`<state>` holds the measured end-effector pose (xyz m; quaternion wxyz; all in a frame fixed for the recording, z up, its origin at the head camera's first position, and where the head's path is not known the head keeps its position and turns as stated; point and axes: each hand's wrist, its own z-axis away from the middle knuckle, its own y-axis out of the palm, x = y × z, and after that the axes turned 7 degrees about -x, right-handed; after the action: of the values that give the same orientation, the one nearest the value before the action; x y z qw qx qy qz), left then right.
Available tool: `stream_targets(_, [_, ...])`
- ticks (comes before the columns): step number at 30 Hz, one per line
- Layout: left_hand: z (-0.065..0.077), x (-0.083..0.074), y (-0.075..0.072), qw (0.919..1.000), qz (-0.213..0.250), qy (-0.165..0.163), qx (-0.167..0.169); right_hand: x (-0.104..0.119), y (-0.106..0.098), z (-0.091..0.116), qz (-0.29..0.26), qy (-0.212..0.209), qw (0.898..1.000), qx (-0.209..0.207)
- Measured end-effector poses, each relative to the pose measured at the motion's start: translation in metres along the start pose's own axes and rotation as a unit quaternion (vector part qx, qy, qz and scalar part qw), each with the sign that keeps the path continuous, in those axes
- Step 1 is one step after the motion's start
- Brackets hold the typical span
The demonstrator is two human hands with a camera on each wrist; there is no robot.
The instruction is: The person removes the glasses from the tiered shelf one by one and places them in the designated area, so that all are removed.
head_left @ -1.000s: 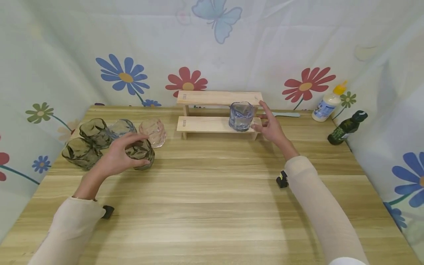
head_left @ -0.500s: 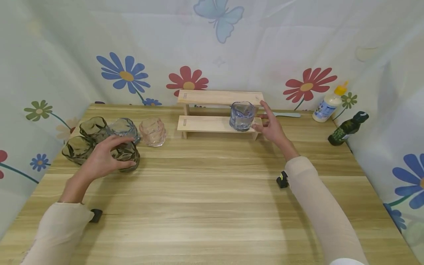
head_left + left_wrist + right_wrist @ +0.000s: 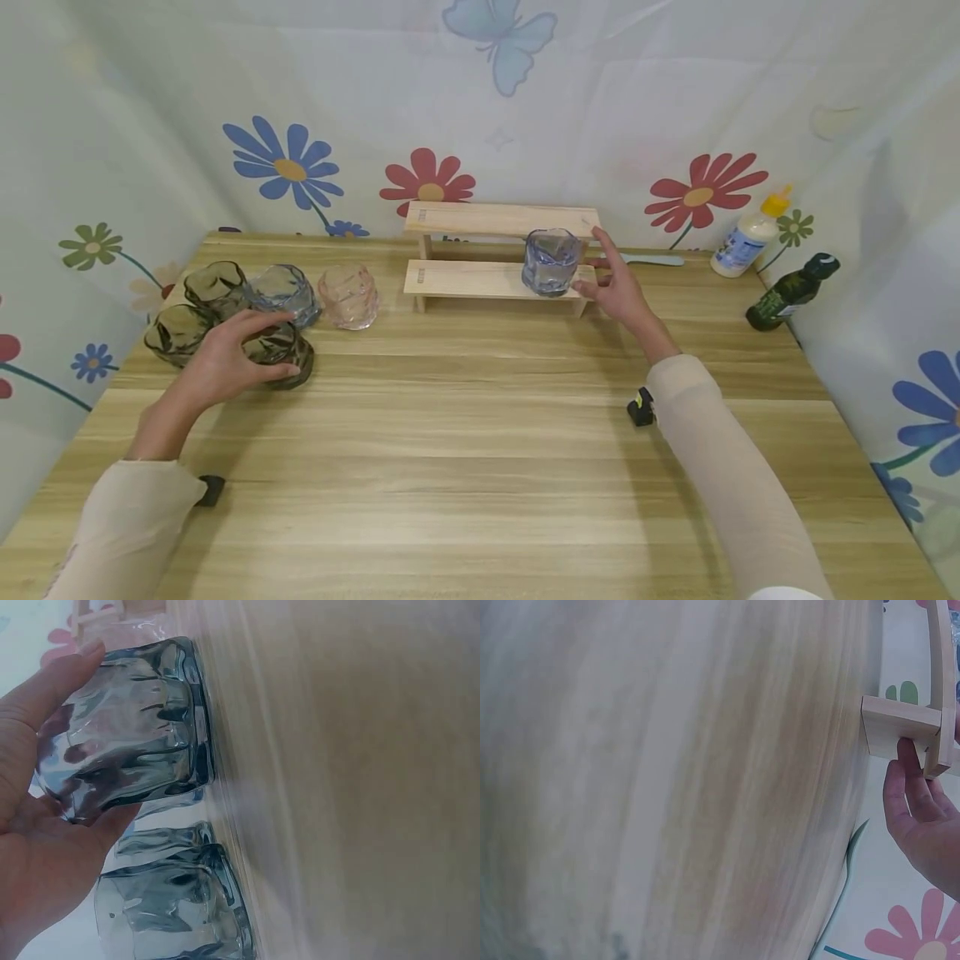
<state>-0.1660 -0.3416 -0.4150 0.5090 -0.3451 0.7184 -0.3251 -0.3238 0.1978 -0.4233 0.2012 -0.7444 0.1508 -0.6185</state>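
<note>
My left hand [image 3: 221,362] holds a dark smoky glass tumbler [image 3: 279,346] between thumb and fingers, low over the front of a glass cluster. The left wrist view shows this tumbler [image 3: 139,727] up close; whether its base touches the table I cannot tell. At the shelf's right end, my right hand [image 3: 624,293] grips the two-tier wooden shelf [image 3: 465,279]. Its thumb lies by the lower board, and a fingertip meets the upper board. In the right wrist view the fingers [image 3: 919,787] rest against the shelf's end. A bluish glass [image 3: 551,262] stands on the lower board.
Two smoky glasses [image 3: 178,333], a blue glass [image 3: 285,293] and a pink glass [image 3: 348,296] stand close around the left hand. To the right are a pale blue flat tool [image 3: 652,260], a yellow-capped bottle [image 3: 744,242] and a dark green bottle [image 3: 791,293]. A flowered curtain hangs behind.
My left hand has moved left with the smoky tumbler, away from the pink glass, and barely shifts in the last half second. The right hand keeps its place on the shelf.
</note>
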Motion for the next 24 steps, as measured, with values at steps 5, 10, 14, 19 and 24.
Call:
stream_targets(5, [0.002,0.000,-0.001,1.0000,0.001,0.005,-0.006,0.000,0.001,0.000,0.003,0.003,1.000,-0.001])
stream_targets(10, [0.004,-0.002,-0.006,0.9998,-0.015,-0.002,-0.010,-0.001,0.001,0.000,0.007,-0.008,1.000,-0.004])
stream_targets(14, [0.003,-0.001,-0.010,0.9997,-0.024,-0.004,-0.003,-0.002,0.002,0.000,0.008,-0.012,1.000,-0.007])
stream_targets(19, [0.003,-0.001,-0.014,0.9993,-0.038,0.002,-0.006,-0.001,0.001,0.000,0.006,-0.009,1.000,-0.007])
stream_targets(24, [0.005,-0.001,-0.018,0.9986,-0.051,0.000,-0.010,0.000,0.000,0.000,0.007,-0.010,1.000,-0.005])
